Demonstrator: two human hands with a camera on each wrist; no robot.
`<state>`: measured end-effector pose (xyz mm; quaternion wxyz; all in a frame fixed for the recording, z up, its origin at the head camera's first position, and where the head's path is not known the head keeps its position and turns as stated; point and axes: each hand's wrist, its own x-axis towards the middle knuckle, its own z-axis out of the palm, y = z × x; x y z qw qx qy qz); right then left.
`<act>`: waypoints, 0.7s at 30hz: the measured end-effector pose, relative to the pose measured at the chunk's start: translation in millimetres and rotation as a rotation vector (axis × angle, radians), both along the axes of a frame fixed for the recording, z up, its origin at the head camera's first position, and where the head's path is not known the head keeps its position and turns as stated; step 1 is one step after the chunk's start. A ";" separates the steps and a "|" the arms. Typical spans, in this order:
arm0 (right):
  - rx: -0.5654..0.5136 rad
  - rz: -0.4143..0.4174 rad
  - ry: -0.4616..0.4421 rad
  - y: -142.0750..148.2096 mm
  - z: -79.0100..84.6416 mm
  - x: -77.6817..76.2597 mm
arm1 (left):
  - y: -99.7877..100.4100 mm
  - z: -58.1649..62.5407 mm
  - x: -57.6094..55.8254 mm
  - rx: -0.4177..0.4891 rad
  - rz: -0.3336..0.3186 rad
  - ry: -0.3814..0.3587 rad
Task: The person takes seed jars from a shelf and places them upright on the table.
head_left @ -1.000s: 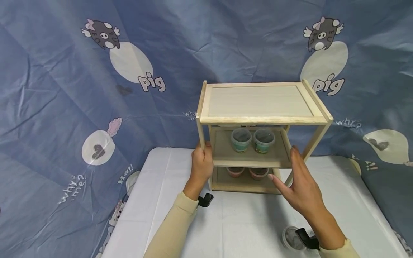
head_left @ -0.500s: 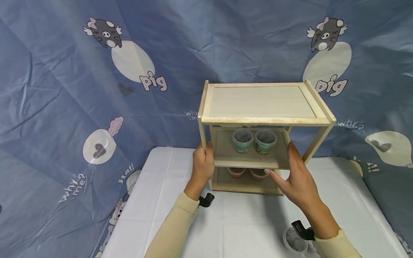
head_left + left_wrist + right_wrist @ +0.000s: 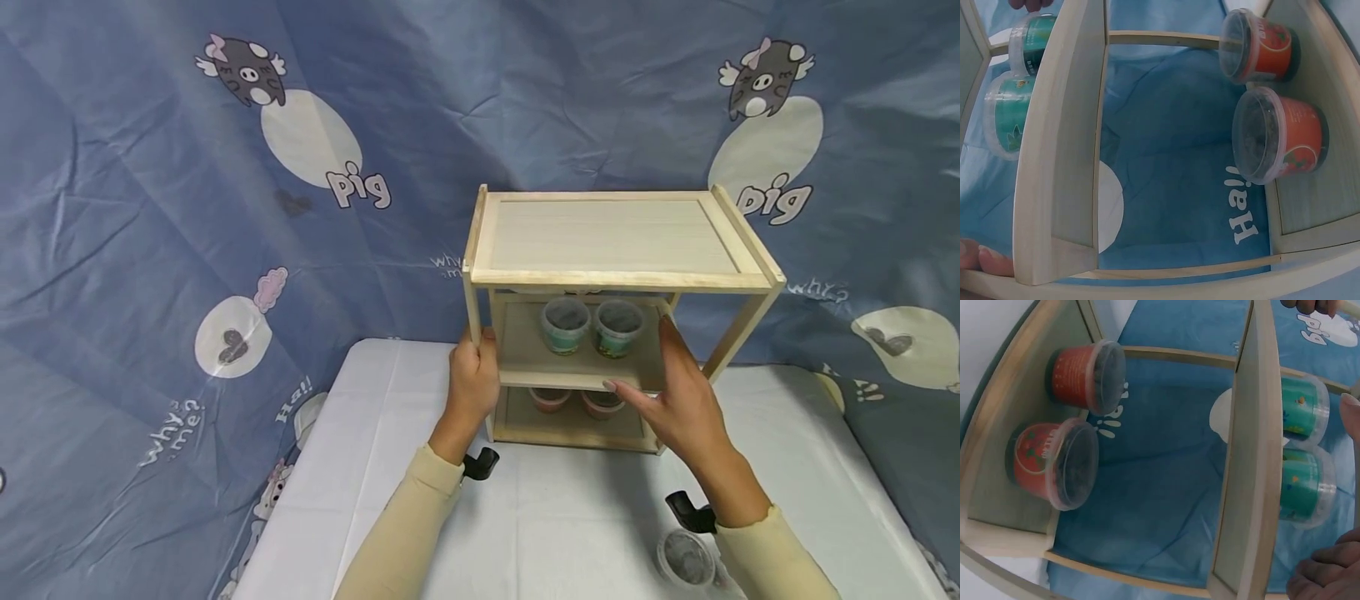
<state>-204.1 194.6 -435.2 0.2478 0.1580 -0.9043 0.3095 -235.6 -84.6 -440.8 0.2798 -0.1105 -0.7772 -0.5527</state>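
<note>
A pale wooden three-tier shelf rack (image 3: 615,237) stands on the white-covered table. My left hand (image 3: 474,375) grips its left front post at the height of the middle shelf (image 3: 517,358). My right hand (image 3: 686,396) is at the right end of that shelf, fingers extended and thumb spread toward the front edge, holding nothing. Two green-labelled plastic tubs (image 3: 566,325) (image 3: 1300,484) with clear rims sit side by side on the middle shelf. Below them, two red-labelled tubs (image 3: 1300,134) (image 3: 1038,450) stand on the bottom shelf, partly hidden in the head view.
A clear round tub or lid (image 3: 686,558) lies on the table (image 3: 555,517) near my right forearm, with another clear piece partly hidden beside it. Blue printed cloth (image 3: 420,125) hangs behind the rack and at the left. The rack's top panel bears nothing.
My right hand has moved left and slightly up, from near the right front post to over the middle shelf's right end. The left hand keeps its grip; the tubs stay put.
</note>
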 end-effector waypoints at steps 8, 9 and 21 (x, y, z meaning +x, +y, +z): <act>-0.018 -0.019 -0.053 -2.3 -1.4 -10.3 | -0.3 -2.4 -2.8 -0.001 -0.006 -0.003; -0.018 -0.018 -0.052 -2.5 -1.9 -11.1 | -0.3 -2.3 -2.8 -0.001 -0.008 -0.001; -0.038 -0.014 -0.042 -4.8 -10.5 -21.9 | 0.6 -5.3 -2.9 -0.008 -0.017 -0.010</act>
